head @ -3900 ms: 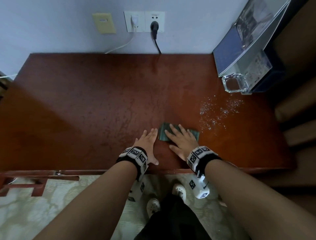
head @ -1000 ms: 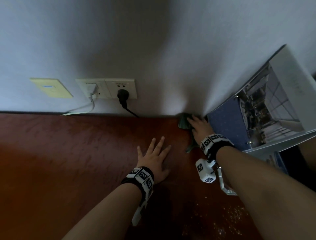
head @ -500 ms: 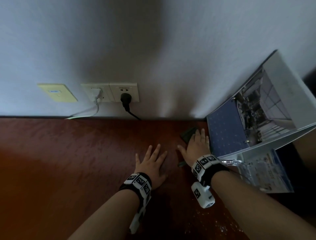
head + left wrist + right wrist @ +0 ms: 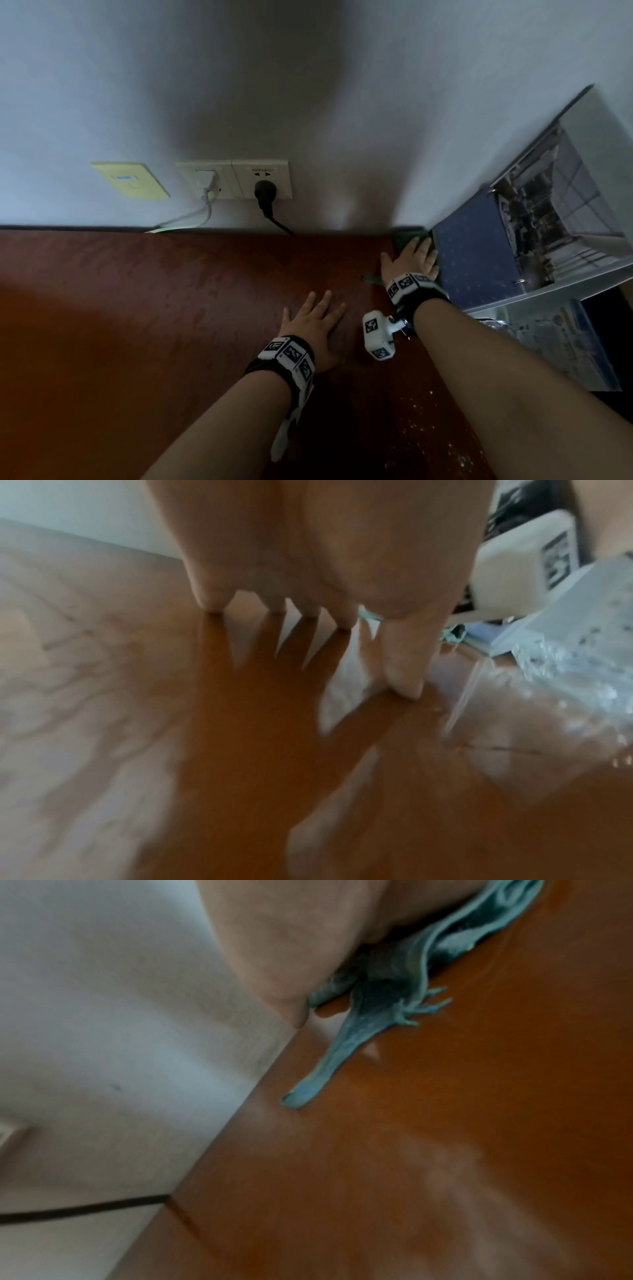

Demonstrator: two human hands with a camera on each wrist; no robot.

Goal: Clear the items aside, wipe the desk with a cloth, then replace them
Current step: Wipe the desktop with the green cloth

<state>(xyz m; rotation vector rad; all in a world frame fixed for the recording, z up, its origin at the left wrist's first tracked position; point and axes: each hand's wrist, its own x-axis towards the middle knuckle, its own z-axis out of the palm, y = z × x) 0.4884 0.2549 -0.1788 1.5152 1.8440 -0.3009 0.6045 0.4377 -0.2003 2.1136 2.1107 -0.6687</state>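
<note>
The risk I see is at the far right corner of the desk point(image 4: 144, 308); the right hand point(image 4: 409, 258) is pressing the green cloth point(image 4: 402, 236) hard up against the wall and just beside the propped blue binder point(image 4: 472, 260); one more shove that way could knock the binder over, or drag it onto the clear plastic sleeve point(image 4: 548, 342) lying below it. The white specks point(image 4: 431, 404) near the front edge look unwiped, so that patch could be missed altogether. A loose tail of cloth point(image 4: 322, 1069) trails out from under the palm and might bunch up or slip free.

The cloth lies flat beneath the right hand, fingers stretched over it, pressing rather than clutching; its far edge peeks out past the fingertips. The left hand point(image 4: 315, 329) is spread flat on bare wood, holding nothing, well short of the cloth.
</note>
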